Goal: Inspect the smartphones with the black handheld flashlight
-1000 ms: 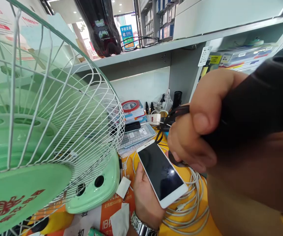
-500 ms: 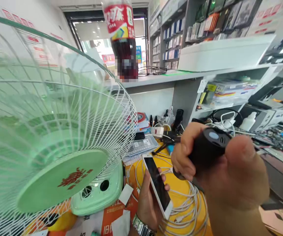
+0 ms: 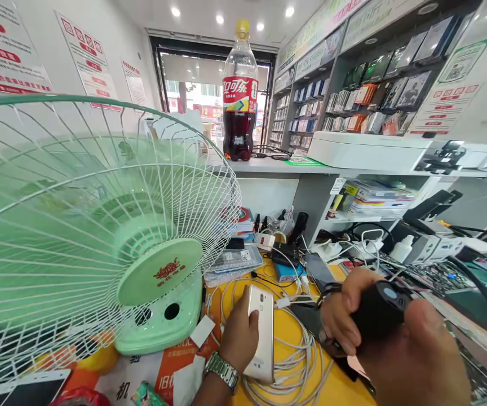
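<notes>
My left hand (image 3: pixel 240 334), with a metal watch (image 3: pixel 221 370) on its wrist, grips a smartphone (image 3: pixel 264 349). The phone's pale gold back and camera face up toward me. Under it lie coils of white cable (image 3: pixel 300 361) on a yellow surface. To the right, my right hand (image 3: pixel 425 344) is wrapped around a black cylindrical device (image 3: pixel 376 316) with a pale blue round spot and a small port on its end. A dark loop, like a strap, shows at its far side. The device is held in the air, apart from the phone.
A green fan (image 3: pixel 163 273) with a wire guard fills the left side. On the shelf ahead stands a cola bottle (image 3: pixel 240 107). Behind the cables are a blue box (image 3: pixel 289 273) and clear plastic cases (image 3: pixel 237 258). A white bottle (image 3: pixel 403 248) and clutter lie at the right.
The phone has turned over from its dark screen to its gold back, in my left hand. The view has tilted up. My right hand still holds the black device, now lower and further right.
</notes>
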Motion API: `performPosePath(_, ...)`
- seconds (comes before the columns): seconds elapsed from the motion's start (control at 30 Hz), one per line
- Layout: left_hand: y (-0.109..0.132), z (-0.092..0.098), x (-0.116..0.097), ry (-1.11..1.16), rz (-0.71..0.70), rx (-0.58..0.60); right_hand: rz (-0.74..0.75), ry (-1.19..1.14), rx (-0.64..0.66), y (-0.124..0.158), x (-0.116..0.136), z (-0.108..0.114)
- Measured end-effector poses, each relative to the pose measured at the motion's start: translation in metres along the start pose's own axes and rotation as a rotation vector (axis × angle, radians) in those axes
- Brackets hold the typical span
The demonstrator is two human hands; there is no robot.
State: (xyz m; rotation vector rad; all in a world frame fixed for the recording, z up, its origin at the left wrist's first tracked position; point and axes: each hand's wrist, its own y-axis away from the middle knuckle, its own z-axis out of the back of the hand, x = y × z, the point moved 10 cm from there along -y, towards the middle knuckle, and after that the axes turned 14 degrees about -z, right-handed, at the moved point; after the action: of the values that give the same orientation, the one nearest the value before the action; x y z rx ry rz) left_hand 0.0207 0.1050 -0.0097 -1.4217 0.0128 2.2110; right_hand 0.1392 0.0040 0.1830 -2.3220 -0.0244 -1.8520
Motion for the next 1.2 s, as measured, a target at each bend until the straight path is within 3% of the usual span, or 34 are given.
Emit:
performPosePath(0.17,0.003,0.01,-0.014,-0.269,-0.008,0.028,0.058,0.0,0.007,0.002,-0.006,0.004)
performPosePath(0.3,0.009,0.023,-0.047,-0.375,-0.105,-0.024,0.138,0.031,-0.09,-0.002,-0.015,0.012)
performPosePath(0.4,0.02,0.02,-0.092,-0.246,-0.421,-0.04,0.18,0.153,-0.156,-0.006,-0.031,0.008)
performPosePath(0.5,0.041,0.023,-0.127,-0.147,-0.724,-0.163,0.217,0.351,-0.163,-0.009,-0.049,-0.007)
performPosePath(0.57,0.047,0.023,-0.126,-0.185,-0.749,-0.232,0.279,0.488,-0.164,-0.007,-0.056,-0.016)
performPosePath(0.7,0.047,0.011,-0.116,-0.208,-0.777,-0.193,0.412,0.873,-0.117,0.019,-0.058,-0.014)
performPosePath(0.73,0.045,0.01,-0.115,-0.208,-0.776,-0.191,0.409,0.988,-0.136,0.029,-0.059,0.0)
performPosePath(0.8,0.04,0.014,-0.11,-0.207,-0.724,-0.219,0.389,1.184,-0.272,0.055,-0.055,0.047)
performPosePath(0.93,0.035,0.027,-0.103,-0.204,-0.631,-0.345,0.17,1.485,-0.658,0.108,-0.053,0.179)
performPosePath(1.03,0.035,0.035,-0.095,-0.199,-0.576,-0.422,0.042,1.629,-0.793,0.136,-0.057,0.252)
performPosePath(1.13,0.036,0.041,-0.091,-0.159,-0.558,-0.471,-0.011,1.703,-0.826,0.143,-0.06,0.282)
performPosePath(1.2,0.037,0.047,-0.09,-0.15,-0.555,-0.512,0.019,1.717,-0.819,0.136,-0.061,0.274)
